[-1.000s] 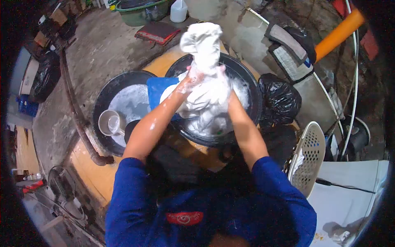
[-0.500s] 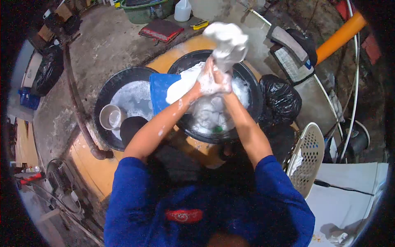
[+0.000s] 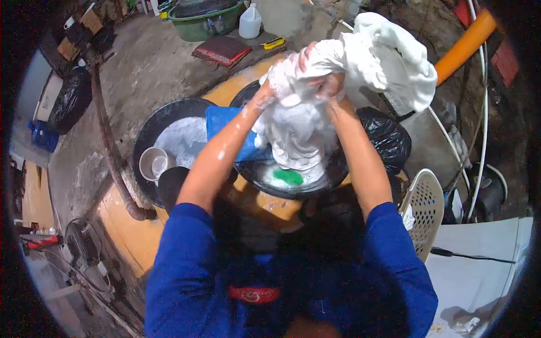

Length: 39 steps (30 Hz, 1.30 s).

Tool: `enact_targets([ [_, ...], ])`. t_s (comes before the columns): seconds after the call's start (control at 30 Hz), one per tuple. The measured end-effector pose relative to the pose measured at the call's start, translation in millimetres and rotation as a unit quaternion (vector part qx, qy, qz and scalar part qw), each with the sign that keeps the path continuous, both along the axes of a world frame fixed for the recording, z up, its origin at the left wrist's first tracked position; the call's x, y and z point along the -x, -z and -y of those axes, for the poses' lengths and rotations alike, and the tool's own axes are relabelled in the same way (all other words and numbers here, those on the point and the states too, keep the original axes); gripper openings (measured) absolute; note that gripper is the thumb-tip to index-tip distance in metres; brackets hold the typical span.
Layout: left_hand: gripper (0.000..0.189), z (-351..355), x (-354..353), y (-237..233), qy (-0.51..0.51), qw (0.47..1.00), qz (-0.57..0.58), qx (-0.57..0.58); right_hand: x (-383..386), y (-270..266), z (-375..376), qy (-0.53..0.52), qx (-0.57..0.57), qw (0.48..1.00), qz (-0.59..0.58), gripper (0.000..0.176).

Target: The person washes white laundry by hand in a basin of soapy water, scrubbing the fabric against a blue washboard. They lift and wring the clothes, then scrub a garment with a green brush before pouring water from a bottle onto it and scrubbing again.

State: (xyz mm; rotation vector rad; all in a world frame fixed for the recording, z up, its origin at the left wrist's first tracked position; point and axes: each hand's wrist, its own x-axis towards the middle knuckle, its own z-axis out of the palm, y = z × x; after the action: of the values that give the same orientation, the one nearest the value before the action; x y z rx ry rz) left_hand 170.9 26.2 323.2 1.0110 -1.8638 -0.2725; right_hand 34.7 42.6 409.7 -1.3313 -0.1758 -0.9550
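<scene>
Both my hands grip a wet, soapy white garment [image 3: 394,62] raised over the right black basin [image 3: 338,174]. My left hand [image 3: 276,84] is closed round a bunched part, its fingers partly covered by cloth and suds. Beside it, my right hand [image 3: 331,85] clutches the same garment, with a big fold flopping out to the right. Lower folds hang down toward the suds in the basin. A green object [image 3: 288,177], brush-sized, lies among the foam near the basin's front. The blue board [image 3: 221,121] leans across the basin's left side, behind my left forearm.
Another black basin [image 3: 142,132] on the left contains soapy water and a whitish dipper [image 3: 155,163]. A black plastic bag [image 3: 383,138] lies right of the basins, near a beige perforated basket [image 3: 425,205]. A green tub [image 3: 203,28] and white jug [image 3: 249,21] stand farther back.
My hands have moved apart and slightly upward, spreading the bunched garment. Its top fold has swung right, and the green object in the basin shows more.
</scene>
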Motion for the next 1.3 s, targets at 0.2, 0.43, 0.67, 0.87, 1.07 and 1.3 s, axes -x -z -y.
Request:
enact_targets([
  [0.2,0.040,-16,11,3,0.246,0.951,0.039,-0.182,28,45,30,-0.150,-0.078,0.985,-0.028,0.039],
  [0.43,0.025,-17,59,13,0.009,0.945,-0.308,-0.113,33,166,71,0.133,-0.201,0.967,-0.083,0.057],
  [0.67,0.027,-15,75,-10,-0.107,0.993,0.050,0.003,64,214,49,0.209,-0.162,0.915,-0.305,0.057],
  [0.87,0.065,-35,81,-10,-0.195,0.977,0.025,0.082,43,175,52,0.250,-0.099,0.926,-0.266,0.056],
  [1.07,0.106,-63,78,-10,-0.110,0.981,-0.037,0.157,32,113,33,0.316,-0.053,0.929,-0.184,0.055],
  [1.3,0.061,-53,77,-26,-0.173,0.931,-0.245,0.208,11,104,10,0.404,-0.065,0.908,-0.093,0.055],
])
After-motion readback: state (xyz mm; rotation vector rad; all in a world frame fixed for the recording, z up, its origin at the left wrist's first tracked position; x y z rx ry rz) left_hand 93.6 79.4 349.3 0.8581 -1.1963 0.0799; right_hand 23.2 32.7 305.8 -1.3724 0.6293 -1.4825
